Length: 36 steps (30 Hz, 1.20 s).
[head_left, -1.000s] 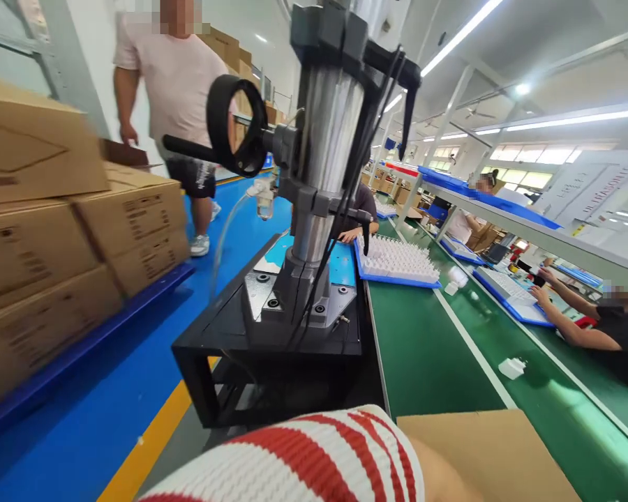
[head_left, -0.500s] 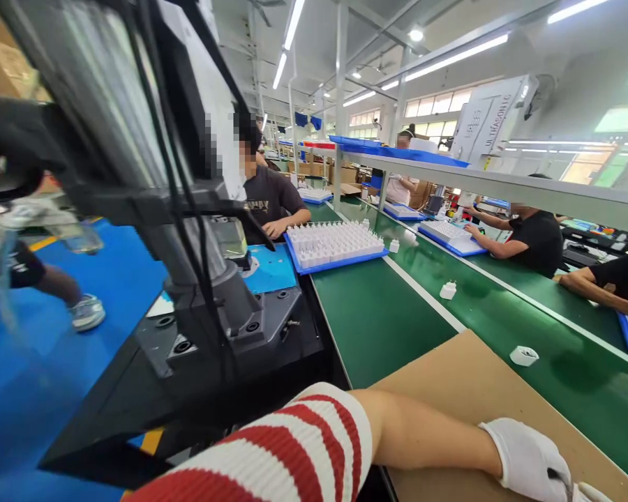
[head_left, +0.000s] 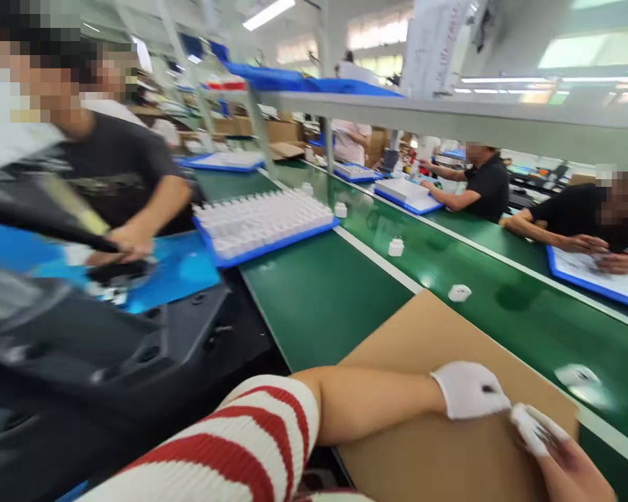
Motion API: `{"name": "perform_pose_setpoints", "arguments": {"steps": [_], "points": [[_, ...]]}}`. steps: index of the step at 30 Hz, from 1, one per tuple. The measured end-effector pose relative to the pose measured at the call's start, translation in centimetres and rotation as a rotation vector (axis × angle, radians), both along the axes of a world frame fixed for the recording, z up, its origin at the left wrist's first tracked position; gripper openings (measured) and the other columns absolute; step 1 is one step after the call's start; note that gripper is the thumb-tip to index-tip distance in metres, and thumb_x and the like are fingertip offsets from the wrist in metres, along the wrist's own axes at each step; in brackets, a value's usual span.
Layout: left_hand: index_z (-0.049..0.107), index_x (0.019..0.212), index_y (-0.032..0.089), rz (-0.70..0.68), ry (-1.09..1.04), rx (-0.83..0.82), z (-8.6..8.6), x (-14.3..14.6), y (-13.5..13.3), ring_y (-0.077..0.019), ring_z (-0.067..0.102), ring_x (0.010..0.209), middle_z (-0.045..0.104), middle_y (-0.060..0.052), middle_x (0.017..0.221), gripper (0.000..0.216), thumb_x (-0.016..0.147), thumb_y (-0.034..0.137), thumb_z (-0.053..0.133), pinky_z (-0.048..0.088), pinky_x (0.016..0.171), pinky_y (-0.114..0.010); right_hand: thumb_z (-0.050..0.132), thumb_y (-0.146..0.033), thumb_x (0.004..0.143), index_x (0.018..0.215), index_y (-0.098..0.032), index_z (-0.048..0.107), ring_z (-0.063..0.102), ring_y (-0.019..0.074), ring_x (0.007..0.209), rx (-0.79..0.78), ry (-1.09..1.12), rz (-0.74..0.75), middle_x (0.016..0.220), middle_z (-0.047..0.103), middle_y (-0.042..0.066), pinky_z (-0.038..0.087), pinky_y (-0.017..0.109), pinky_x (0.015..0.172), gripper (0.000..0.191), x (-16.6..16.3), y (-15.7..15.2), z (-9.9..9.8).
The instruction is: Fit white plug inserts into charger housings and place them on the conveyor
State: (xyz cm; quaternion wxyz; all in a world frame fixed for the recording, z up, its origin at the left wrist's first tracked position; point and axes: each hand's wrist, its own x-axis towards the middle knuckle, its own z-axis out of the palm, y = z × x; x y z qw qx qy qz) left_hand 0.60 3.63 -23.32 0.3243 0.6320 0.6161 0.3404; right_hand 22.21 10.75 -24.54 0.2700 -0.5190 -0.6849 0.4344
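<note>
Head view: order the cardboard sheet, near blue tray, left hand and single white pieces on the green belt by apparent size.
1. Cardboard sheet
2. Near blue tray
3. Left hand
4. White pieces, singly

Nearness makes ordering the pieces themselves unsure.

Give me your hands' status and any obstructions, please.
Left hand, right hand close together over cardboard; held contents, if any, unclear. Nearest white piece on green surface, beyond cardboard, untouched. Nothing seen blocking either hand.
</note>
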Motion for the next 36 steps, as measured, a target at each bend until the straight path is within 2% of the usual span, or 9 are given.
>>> {"name": "perform_pose_setpoints", "arguments": {"steps": [4,8,12,15,17,20,23,28,36], "points": [[0.062,0.062,0.021,0.199,-0.075,0.048,0.0,0.4,-0.9,-0.0216,0.067,0.087,0.074,-0.004,0.081,0.049,0.091,0.060,0.061,0.051,0.086,-0.033,0.084,-0.064,0.058,0.089,-0.024,0.081,0.066,0.0242,0.058,-0.087,0.109,-0.020,0.081,0.077,0.008,0.058,0.038,0.054,0.051,-1.4,-3.1,1.9],[0.067,0.070,0.021,0.350,-0.153,0.080,0.3,-0.2,-0.1,-0.0213,0.067,0.082,0.072,-0.005,0.078,0.049,0.098,0.057,0.052,0.052,0.085,-0.033,0.091,-0.058,0.056,0.079,-0.018,0.077,0.056,0.0154,0.054,-0.144,0.276,-0.004,0.072,0.072,0.006,0.048,0.028,0.050,0.048,-2.4,-4.3,3.0],[0.074,0.113,0.019,0.661,0.142,0.215,3.3,-4.7,2.6,-0.0263,0.063,0.115,0.071,-0.012,0.123,0.030,0.096,0.037,0.057,0.047,0.106,-0.037,0.094,-0.054,0.056,0.081,-0.018,0.075,0.062,0.0171,0.064,-0.200,0.393,0.017,0.078,0.074,0.007,0.054,0.030,0.061,0.048,-2.2,-4.5,3.2],[0.061,0.142,0.021,0.796,0.397,0.125,5.9,-9.8,5.1,-0.0346,0.051,0.130,0.047,-0.014,0.159,0.056,0.087,0.033,0.068,0.043,0.109,-0.047,0.094,-0.052,0.055,0.081,-0.018,0.074,0.063,0.0165,0.065,-0.231,0.443,0.037,0.080,0.075,0.007,0.053,0.029,0.062,0.047,-2.2,-4.5,3.1],[0.058,0.144,0.023,0.759,0.510,0.000,6.6,-12.9,6.6,-0.0369,0.049,0.129,0.043,-0.013,0.163,0.068,0.081,0.041,0.076,0.044,0.106,-0.049,0.093,-0.051,0.055,0.080,-0.018,0.074,0.062,0.0149,0.063,-0.263,0.461,0.067,0.076,0.073,0.005,0.052,0.028,0.061,0.045,-2.3,-4.4,3.2],[0.070,0.116,0.013,0.539,0.534,-0.087,6.3,-16.2,8.1,-0.0230,0.057,0.107,0.072,-0.006,0.123,0.048,0.088,0.052,0.069,0.044,0.101,-0.035,0.091,-0.051,0.060,0.083,-0.017,0.074,0.059,0.0119,0.060,-0.310,0.472,0.102,0.072,0.071,0.002,0.051,0.027,0.062,0.045,-2.2,-4.2,3.3],[0.069,0.113,0.005,0.499,0.536,-0.089,5.8,-17.4,8.8,-0.0168,0.056,0.098,0.073,-0.003,0.103,0.044,0.100,0.045,0.056,0.041,0.097,-0.029,0.091,-0.053,0.060,0.084,-0.016,0.074,0.056,0.0090,0.057,-0.378,0.484,0.175,0.074,0.071,0.002,0.049,0.025,0.060,0.047,-1.8,-3.8,3.5],[0.068,0.128,0.013,0.574,0.579,0.120,6.8,-14.3,7.6,-0.0238,0.061,0.106,0.073,-0.009,0.120,0.041,0.092,0.031,0.059,0.046,0.099,-0.032,0.093,-0.057,0.058,0.082,-0.018,0.077,0.054,0.0085,0.056,-0.397,0.476,0.232,0.078,0.072,0.002,0.047,0.023,0.055,0.049,-0.9,-2.8,3.9],[0.077,0.099,0.027,0.174,0.493,0.014,4.3,-1.7,1.1,-0.0272,0.069,0.105,0.077,-0.002,0.113,0.020,0.085,0.031,0.062,0.051,0.094,-0.033,0.095,-0.055,0.052,0.085,-0.019,0.077,0.063,0.0161,0.070,-0.291,0.482,0.067,0.081,0.075,0.005,0.053,0.029,0.066,0.051,-1.1,-2.7,3.5]]}}
